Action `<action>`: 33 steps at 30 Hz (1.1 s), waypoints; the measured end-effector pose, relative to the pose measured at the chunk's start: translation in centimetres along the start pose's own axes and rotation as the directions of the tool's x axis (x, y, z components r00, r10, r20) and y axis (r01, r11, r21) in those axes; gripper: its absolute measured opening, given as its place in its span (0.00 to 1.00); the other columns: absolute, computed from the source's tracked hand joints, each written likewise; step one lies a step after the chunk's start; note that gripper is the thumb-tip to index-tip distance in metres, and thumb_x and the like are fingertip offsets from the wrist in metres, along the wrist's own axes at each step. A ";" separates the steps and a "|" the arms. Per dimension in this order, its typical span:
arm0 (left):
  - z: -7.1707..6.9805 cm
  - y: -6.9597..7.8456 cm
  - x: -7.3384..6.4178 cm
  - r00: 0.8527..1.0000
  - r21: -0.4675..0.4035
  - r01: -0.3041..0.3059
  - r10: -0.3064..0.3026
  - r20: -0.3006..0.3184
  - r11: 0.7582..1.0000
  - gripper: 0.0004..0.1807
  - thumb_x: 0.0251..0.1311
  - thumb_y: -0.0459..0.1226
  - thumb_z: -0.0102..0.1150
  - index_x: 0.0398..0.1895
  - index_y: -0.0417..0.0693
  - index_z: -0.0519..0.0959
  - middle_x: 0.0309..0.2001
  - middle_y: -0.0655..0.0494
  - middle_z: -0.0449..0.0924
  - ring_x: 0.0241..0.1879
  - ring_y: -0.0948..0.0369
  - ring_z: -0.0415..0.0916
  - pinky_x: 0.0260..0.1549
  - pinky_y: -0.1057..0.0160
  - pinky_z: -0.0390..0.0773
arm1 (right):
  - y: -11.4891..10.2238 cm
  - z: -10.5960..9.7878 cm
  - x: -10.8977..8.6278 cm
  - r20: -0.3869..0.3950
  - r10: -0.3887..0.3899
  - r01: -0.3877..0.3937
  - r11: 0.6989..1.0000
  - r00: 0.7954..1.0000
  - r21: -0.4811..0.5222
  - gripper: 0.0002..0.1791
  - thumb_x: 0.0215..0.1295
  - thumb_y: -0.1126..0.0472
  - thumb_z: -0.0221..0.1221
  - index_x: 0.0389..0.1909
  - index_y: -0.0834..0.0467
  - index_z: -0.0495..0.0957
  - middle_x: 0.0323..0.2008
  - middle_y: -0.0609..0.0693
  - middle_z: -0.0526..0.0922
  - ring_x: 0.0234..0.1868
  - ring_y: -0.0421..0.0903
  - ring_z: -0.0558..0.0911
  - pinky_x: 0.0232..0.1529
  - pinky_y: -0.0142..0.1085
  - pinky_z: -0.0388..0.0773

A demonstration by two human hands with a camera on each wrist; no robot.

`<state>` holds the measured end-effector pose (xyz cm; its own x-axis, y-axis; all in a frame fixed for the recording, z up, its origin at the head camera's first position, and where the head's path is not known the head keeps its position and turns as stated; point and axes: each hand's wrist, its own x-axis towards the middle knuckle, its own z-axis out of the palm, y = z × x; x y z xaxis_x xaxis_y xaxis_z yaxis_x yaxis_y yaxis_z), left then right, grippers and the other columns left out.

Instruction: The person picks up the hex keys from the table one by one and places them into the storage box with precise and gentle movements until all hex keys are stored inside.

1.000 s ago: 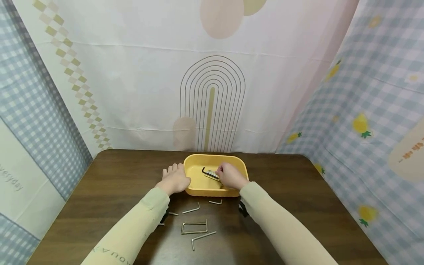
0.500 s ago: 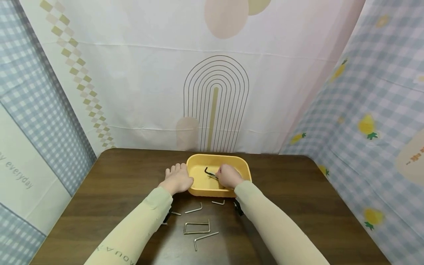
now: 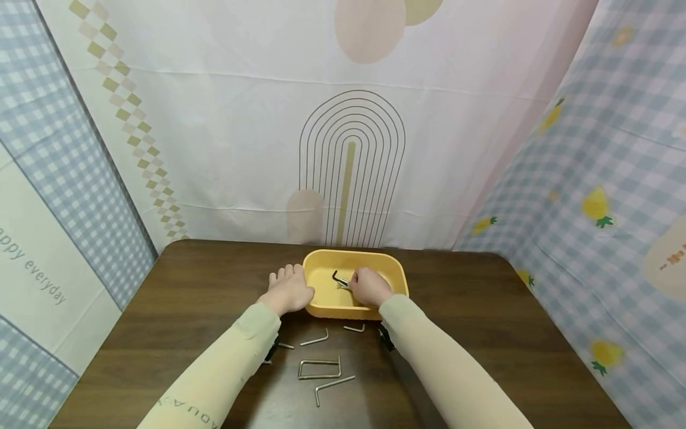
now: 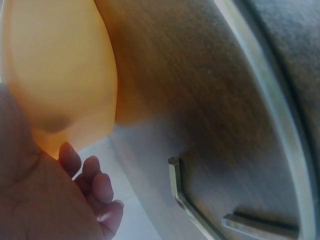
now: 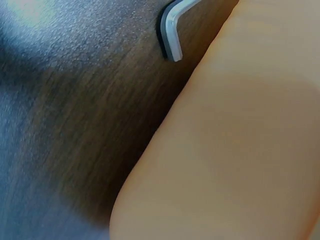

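Note:
A yellow plastic tray (image 3: 339,312) stands at the far side of the table. My left hand (image 3: 286,290) rests against its left end, fingers loosely extended beyond the wall; in the left wrist view the palm (image 4: 42,200) lies beside the tray wall. Inside the tray, my right hand (image 3: 370,286) has curled fingers gripping some hex keys, whose ends stick out to the left. A black hex key (image 3: 336,276) shows its bent end there. How many keys the fingers hold is hidden. The right wrist view shows only the tray's outer wall (image 5: 225,150), not the hand.
On the brown table (image 3: 203,286), in front of the tray, lie several loose silver hex keys, among them a long one (image 3: 337,382) and a short one (image 3: 355,328). Others form a rectangle (image 3: 318,376). Some lie partly under the left forearm. A patterned cloth (image 3: 241,149) hangs behind.
The view has shifted slightly. My right hand has shifted a little left within the tray, and less of the hex keys shows beside its fingers. The left hand stays at the tray's end.

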<state>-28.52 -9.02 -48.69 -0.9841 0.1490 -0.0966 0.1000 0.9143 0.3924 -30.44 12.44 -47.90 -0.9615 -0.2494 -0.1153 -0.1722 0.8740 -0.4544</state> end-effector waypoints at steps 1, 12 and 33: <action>-0.1 0.1 -0.1 1.000 -0.006 -0.001 0.001 0.004 1.000 0.26 0.61 0.47 0.49 0.57 0.37 0.64 0.47 0.44 0.64 0.49 0.46 0.60 0.51 0.45 0.53 | 0.0 0.0 0.0 -0.006 -0.006 0.006 1.000 1.000 0.001 0.17 0.70 0.58 0.55 0.19 0.55 0.69 0.16 0.47 0.69 0.17 0.43 0.68 0.21 0.36 0.64; -0.7 0.3 -0.8 1.000 -0.016 -0.015 0.016 0.006 1.000 0.26 0.63 0.47 0.49 0.56 0.37 0.65 0.46 0.45 0.65 0.49 0.46 0.61 0.51 0.46 0.54 | -0.4 -1.6 -2.0 -0.061 -0.115 0.119 0.991 0.991 0.067 0.07 0.69 0.57 0.57 0.34 0.56 0.72 0.27 0.48 0.74 0.25 0.44 0.73 0.27 0.38 0.70; -0.8 0.3 -0.7 1.000 -0.012 -0.019 0.019 0.003 1.000 0.23 0.62 0.46 0.48 0.53 0.38 0.65 0.43 0.46 0.64 0.46 0.47 0.60 0.48 0.48 0.55 | 2.2 -2.0 -11.5 -0.204 -0.460 0.499 0.838 0.864 0.222 0.16 0.58 0.46 0.66 0.42 0.48 0.74 0.35 0.44 0.77 0.31 0.40 0.75 0.32 0.33 0.74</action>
<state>-27.88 -9.13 -47.80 -0.9815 0.1677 -0.0920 0.1170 0.9069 0.4048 -20.22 18.00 -45.82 -0.7953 -0.5324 0.2900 -0.5762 0.5152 -0.6344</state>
